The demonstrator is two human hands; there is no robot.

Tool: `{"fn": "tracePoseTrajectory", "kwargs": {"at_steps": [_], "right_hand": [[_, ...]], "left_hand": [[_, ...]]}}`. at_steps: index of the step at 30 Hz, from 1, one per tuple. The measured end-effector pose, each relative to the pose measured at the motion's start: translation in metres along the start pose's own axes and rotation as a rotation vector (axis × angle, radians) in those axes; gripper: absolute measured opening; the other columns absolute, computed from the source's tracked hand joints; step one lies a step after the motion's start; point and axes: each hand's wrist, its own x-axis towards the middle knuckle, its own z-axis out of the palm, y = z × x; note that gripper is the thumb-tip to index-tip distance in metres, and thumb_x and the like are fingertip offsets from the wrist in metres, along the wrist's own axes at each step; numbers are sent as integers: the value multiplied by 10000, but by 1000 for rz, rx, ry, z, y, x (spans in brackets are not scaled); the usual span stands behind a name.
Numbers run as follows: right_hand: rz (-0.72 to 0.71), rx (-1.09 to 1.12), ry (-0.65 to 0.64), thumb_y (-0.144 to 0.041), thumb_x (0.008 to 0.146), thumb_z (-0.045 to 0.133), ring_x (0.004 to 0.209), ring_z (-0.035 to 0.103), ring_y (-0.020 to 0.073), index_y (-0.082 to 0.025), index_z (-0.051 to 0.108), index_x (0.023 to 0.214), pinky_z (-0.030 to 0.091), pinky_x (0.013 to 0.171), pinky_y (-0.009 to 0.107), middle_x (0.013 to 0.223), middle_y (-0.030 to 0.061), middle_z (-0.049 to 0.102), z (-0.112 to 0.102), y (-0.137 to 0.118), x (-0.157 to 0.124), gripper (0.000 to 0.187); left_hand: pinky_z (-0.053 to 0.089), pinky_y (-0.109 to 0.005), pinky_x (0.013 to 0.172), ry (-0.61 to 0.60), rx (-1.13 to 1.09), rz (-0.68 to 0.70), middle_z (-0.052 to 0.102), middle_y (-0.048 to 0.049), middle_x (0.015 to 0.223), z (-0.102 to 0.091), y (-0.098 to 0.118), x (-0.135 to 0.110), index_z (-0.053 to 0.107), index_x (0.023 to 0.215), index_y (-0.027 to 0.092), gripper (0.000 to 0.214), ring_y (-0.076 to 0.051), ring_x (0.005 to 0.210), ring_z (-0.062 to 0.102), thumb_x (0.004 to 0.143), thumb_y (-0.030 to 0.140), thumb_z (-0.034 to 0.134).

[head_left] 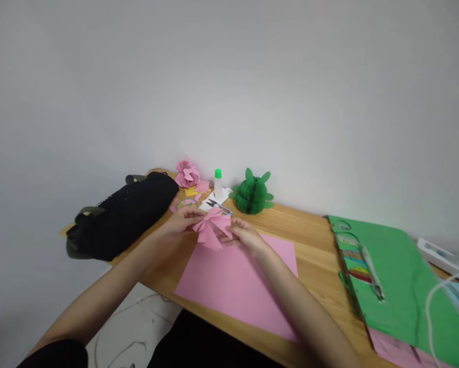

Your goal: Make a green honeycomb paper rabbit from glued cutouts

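Note:
Both my hands hold a folded pink paper piece [213, 229] just above the far end of a flat pink paper sheet [237, 278] on the wooden table [313, 240]. My left hand [183, 221] pinches its left side with closed fingers. My right hand [244, 236] grips its right side, fingers curled on the paper. Small scissors [218, 206] lie just beyond the hands.
A black bag [122, 214] lies at the left. At the wall stand a pink paper flower [187, 174], a glue bottle with a green cap [217, 182] and a green paper turtle-like figure [252, 193]. A green folder with a clip [397, 276] lies at the right, a white power strip [443, 258] beyond it.

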Motion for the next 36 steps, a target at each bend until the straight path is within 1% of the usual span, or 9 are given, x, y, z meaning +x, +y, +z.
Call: {"fn": "tracePoseTrajectory", "kwargs": {"at_steps": [3, 5, 9, 13, 16, 20, 23, 28, 36], "right_hand": [[-23, -30, -4, -245, 730, 749, 509, 651, 130, -193, 571, 768, 539, 520, 233, 559, -31, 653, 0, 1, 4, 189], [-69, -46, 6, -337, 701, 784, 489, 598, 95, -187, 604, 742, 513, 523, 211, 541, -50, 614, -2, 0, 6, 239], [-191, -98, 66, -429, 542, 858, 455, 480, 58, -172, 635, 670, 404, 472, 185, 508, -74, 561, -16, -5, 9, 364], [-311, -168, 145, -481, 438, 869, 442, 391, 48, -167, 567, 519, 292, 448, 194, 453, -80, 494, -48, -7, 7, 443], [-405, -193, 233, -530, 471, 831, 468, 417, 68, -178, 590, 561, 318, 479, 214, 487, -69, 525, -75, -7, 9, 437], [-529, -207, 355, -543, 553, 777, 551, 500, 115, -193, 633, 656, 396, 555, 254, 577, -27, 609, -96, -4, 17, 392], [-597, -216, 417, -524, 600, 748, 640, 561, 143, -194, 655, 724, 445, 632, 276, 684, 10, 675, -100, 1, 25, 364], [-640, -257, 490, -479, 665, 693, 712, 598, 149, -191, 677, 838, 474, 702, 282, 813, 31, 714, -103, 11, 33, 336], [-647, -353, 585, -431, 682, 656, 558, 498, 143, -191, 680, 746, 415, 589, 283, 609, -7, 640, -108, 23, 38, 249]], "left_hand": [[470, -221, 557, -16, 57, 36, 705, -29, 752, -14, 14, 1, 730, 803, 172, 394, -122, 630, 612, 510, 380, 890], [486, -238, 590, -58, 106, 60, 723, -43, 779, -13, 22, 4, 738, 777, 174, 382, -152, 691, 639, 495, 382, 891], [511, -277, 650, -154, 190, 121, 731, -45, 767, 10, 28, 20, 737, 734, 179, 327, -189, 744, 659, 506, 371, 871], [520, -319, 704, -179, 204, 197, 725, -50, 782, 43, 21, 44, 719, 838, 181, 344, -215, 784, 672, 595, 404, 817], [525, -345, 775, -136, 174, 249, 726, -64, 851, 65, 12, 59, 679, 888, 177, 394, -228, 858, 672, 631, 456, 786], [526, -353, 765, -128, 150, 268, 726, -74, 842, 85, -2, 73, 663, 808, 159, 434, -222, 814, 670, 585, 510, 789], [517, -345, 748, -102, 149, 280, 708, -59, 771, 93, -10, 81, 648, 739, 154, 416, -204, 761, 658, 584, 516, 781], [510, -322, 761, 5, 164, 331, 689, -24, 738, 100, -15, 93, 623, 739, 168, 308, -179, 748, 642, 670, 450, 725], [508, -314, 775, 153, 285, 420, 694, -40, 834, 107, -21, 90, 618, 851, 182, 188, -182, 794, 640, 759, 343, 643]]}}
